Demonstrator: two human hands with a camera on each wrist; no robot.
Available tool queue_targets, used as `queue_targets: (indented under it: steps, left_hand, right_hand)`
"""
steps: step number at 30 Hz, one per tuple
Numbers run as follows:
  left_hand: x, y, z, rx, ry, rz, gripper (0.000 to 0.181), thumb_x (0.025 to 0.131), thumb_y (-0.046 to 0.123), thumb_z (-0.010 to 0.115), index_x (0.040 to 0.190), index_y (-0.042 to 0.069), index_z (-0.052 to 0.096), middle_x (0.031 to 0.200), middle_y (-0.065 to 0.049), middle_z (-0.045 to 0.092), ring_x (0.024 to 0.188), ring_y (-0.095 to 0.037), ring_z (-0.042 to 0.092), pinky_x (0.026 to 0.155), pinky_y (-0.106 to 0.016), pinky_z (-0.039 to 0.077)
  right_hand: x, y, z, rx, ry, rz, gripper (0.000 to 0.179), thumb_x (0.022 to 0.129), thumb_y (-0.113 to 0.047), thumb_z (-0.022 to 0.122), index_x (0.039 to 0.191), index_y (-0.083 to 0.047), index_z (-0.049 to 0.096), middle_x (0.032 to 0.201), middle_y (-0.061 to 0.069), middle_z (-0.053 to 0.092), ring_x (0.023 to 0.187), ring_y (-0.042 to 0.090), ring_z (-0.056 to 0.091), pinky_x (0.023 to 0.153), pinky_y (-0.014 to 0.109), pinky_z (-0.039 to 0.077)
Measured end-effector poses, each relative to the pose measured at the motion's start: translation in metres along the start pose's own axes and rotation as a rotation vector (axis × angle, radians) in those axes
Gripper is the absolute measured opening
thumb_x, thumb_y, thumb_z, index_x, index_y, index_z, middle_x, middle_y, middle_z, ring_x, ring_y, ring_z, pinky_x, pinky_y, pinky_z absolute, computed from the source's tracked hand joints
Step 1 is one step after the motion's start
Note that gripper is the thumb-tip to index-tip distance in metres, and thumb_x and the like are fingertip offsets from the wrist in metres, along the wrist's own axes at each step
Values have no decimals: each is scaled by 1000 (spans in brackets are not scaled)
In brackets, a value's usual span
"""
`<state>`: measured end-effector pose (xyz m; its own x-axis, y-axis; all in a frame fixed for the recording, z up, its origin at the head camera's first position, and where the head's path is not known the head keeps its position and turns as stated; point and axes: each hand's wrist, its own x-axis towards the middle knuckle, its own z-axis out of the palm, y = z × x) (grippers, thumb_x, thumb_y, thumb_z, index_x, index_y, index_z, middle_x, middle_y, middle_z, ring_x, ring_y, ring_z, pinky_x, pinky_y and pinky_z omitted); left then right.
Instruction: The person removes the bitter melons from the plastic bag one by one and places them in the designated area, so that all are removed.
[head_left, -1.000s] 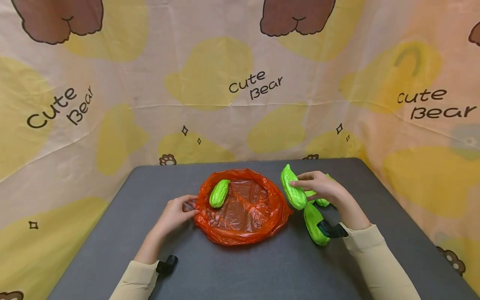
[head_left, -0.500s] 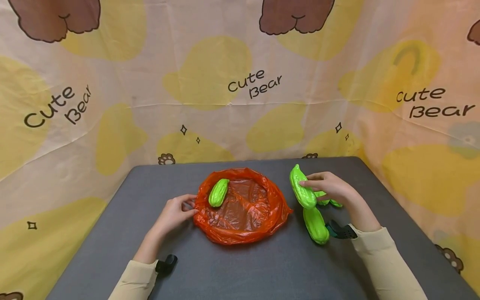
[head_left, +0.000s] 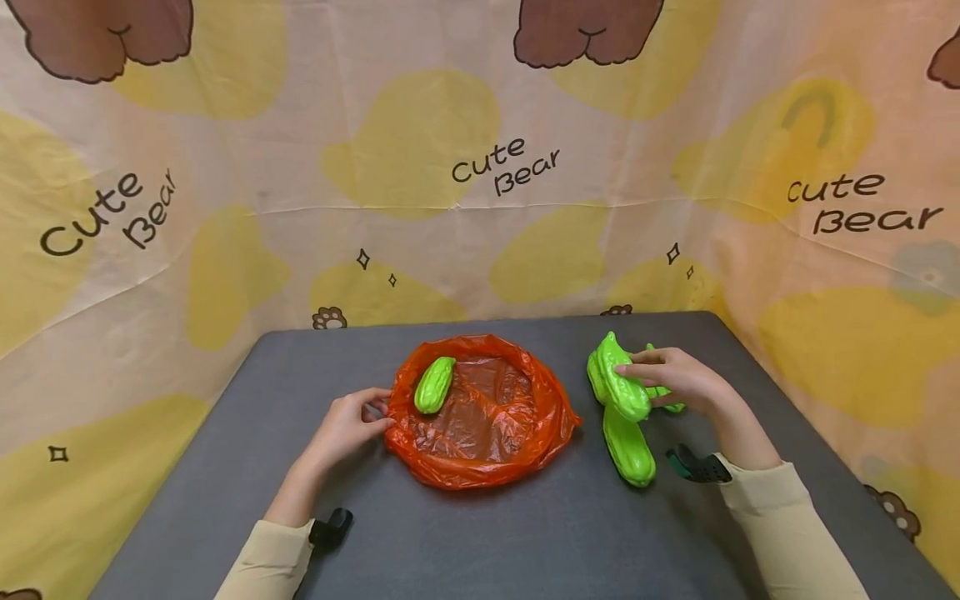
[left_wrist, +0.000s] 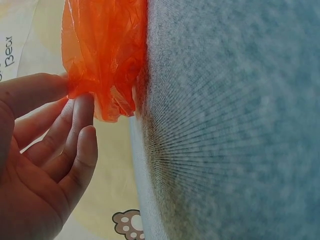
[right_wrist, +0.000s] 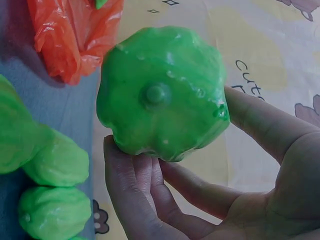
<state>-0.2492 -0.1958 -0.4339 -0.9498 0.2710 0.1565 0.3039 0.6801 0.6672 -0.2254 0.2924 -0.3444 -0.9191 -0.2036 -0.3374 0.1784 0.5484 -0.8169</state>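
Observation:
In the head view my right hand [head_left: 688, 382] holds a bright green bitter melon [head_left: 626, 390] above the table, pinched between thumb and fingers. The right wrist view shows its rounded stem end [right_wrist: 160, 95] facing the camera. Under and around it lie other bitter melons: one in front [head_left: 628, 447], one partly hidden at its left [head_left: 595, 377], more behind my fingers. My left hand [head_left: 342, 429] pinches the left edge of a red plastic bag [head_left: 465, 478], whose mouth is spread wide. A single bitter melon [head_left: 434, 386] lies in the bag's left part.
The dark grey table [head_left: 480, 542] carries the bag near its middle and the loose bitter melons to the right. A patterned cloth [head_left: 420, 275] with lettering encloses the back and sides. Dark straps [head_left: 332, 527] circle both wrists.
My right hand has moved right with its bitter melon, away from the bag and over the loose ones. The left hand and the bag have stayed in place.

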Motion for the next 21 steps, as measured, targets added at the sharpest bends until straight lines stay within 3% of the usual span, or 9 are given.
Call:
queue_targets:
  steps: [21]
  left_hand:
    - [0,1,0,-2,5,1,39,80,9,72,118,3,64,92,-8,67,72,-12,61,61,-24,49]
  right_hand:
    - [-12,23,-8,-7,-4,18,88,91,-45,57,145,13,19,150,32,21,133,50,29,95,52,45]
